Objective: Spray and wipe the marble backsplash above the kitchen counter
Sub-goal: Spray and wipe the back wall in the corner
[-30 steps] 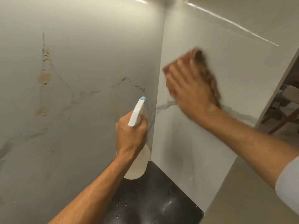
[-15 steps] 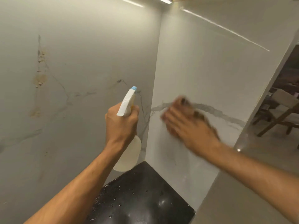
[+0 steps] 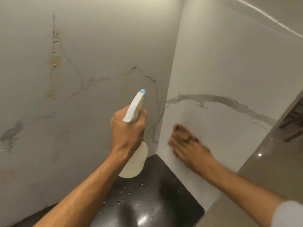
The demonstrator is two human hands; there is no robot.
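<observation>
Hands first: left hand (image 3: 127,128) at frame centre, fingers wrapped tight round the neck of a spray bottle (image 3: 135,158); right hand (image 3: 188,147) right of centre, laid flat with fingers spread, pressing a brown cloth (image 3: 182,131) against the marble, blurred; cannot tell whether any finger curls round the cloth.

Marble backsplash (image 3: 98,46), largest surface: two pale panels meeting at an inside corner running from top centre down to lower centre. Left panel filling the left half of the frame, marked by thin dark veins and by tan blotches in a vertical line at upper left. Right panel (image 3: 229,66) crossed at mid-height by a grey arched vein, with a bright streak of reflected light at upper right.

Black worktop (image 3: 155,199), lower centre, glossy, wedged into the corner below both panels, dotted with water droplets near the bottle's base.

Beige surface (image 3: 270,161), lower right, bearing a small glint of light.

Bottle body translucent white, held upright above the worktop, not resting on it; white trigger head (image 3: 133,108) tipped with a blue nozzle (image 3: 142,91), aimed up toward the left panel close to the corner.

Pale sleeve (image 3: 288,213), bottom right corner, on the right arm.

Wooden furniture (image 3: 293,126), far right edge, partly visible.
</observation>
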